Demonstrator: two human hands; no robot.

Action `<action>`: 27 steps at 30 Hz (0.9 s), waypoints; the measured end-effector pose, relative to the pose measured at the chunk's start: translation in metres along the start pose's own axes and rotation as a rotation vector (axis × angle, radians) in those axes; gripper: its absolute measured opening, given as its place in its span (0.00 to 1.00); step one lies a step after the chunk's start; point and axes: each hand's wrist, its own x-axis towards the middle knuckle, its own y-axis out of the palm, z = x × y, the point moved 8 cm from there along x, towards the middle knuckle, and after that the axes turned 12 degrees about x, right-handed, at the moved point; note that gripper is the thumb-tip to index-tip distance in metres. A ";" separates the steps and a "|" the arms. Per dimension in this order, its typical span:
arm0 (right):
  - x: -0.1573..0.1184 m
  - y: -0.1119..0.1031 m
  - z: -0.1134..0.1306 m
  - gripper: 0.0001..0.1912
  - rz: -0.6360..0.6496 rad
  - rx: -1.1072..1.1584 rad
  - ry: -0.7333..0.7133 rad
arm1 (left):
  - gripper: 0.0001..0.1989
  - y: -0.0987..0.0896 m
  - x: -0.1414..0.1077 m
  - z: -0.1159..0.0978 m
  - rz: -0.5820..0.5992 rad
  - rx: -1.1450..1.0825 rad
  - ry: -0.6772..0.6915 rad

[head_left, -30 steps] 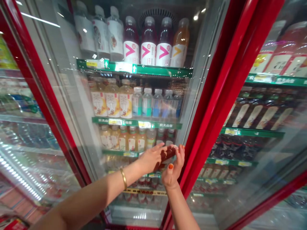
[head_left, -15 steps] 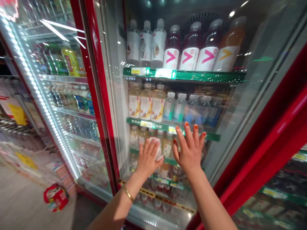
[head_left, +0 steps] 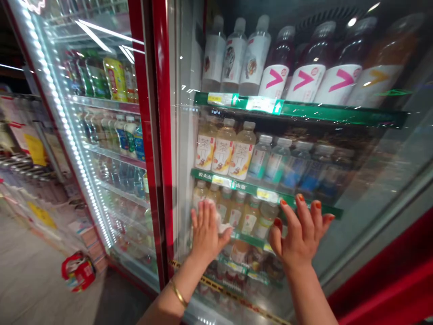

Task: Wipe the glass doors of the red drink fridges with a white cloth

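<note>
A glass door (head_left: 182,135) of a drinks cooler fills the middle, with rows of bottles behind it. My left hand (head_left: 205,232), with a gold bangle on the wrist, lies flat against the glass over a crumpled white tissue (head_left: 221,225). Part of the tissue sticks out between thumb and forefinger; the rest is under the palm. To the right, my right hand (head_left: 299,234) has its orange-nailed fingers spread and slightly bent, at or near the glass. Nothing shows in it.
A red door frame (head_left: 162,135) stands left of the glass, another (head_left: 389,280) at the lower right. Further left is a second lit cooler (head_left: 111,104). A red package (head_left: 78,271) lies on the floor at the lower left.
The view has come closer to the cooler door. My left hand and the tissue have moved left across the glass; my right hand is further from it, towards the right.
</note>
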 end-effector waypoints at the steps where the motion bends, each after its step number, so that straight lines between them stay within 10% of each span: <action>1: 0.000 0.000 0.000 0.33 -0.002 0.001 0.000 | 0.51 -0.001 -0.004 0.021 0.012 0.015 -0.089; 4: -0.001 0.000 0.000 0.32 -0.016 -0.018 0.007 | 0.54 -0.009 0.029 0.063 0.025 -0.022 -0.325; 8: -0.002 0.000 -0.001 0.34 -0.002 -0.033 0.006 | 0.57 -0.022 0.101 0.004 -0.004 -0.074 -0.173; 11: -0.002 0.000 -0.001 0.36 0.010 -0.041 0.000 | 0.54 -0.020 0.076 -0.070 0.004 -0.028 0.235; 13: -0.002 -0.001 0.000 0.36 0.008 -0.041 -0.010 | 0.54 -0.018 0.030 -0.078 -0.006 -0.018 0.375; 16: 0.000 0.000 0.003 0.37 0.023 -0.029 -0.022 | 0.58 -0.011 0.001 -0.012 0.033 0.003 0.130; 20: 0.004 0.001 0.005 0.37 0.029 -0.025 -0.007 | 0.57 -0.016 0.064 0.059 -0.005 -0.018 -0.194; 23: 0.005 -0.001 0.005 0.34 0.016 -0.014 -0.005 | 0.59 -0.027 0.112 0.026 -0.058 -0.056 -0.143; 27: 0.004 -0.003 0.004 0.33 -0.009 0.002 -0.005 | 0.59 -0.022 0.071 -0.045 -0.022 -0.053 0.196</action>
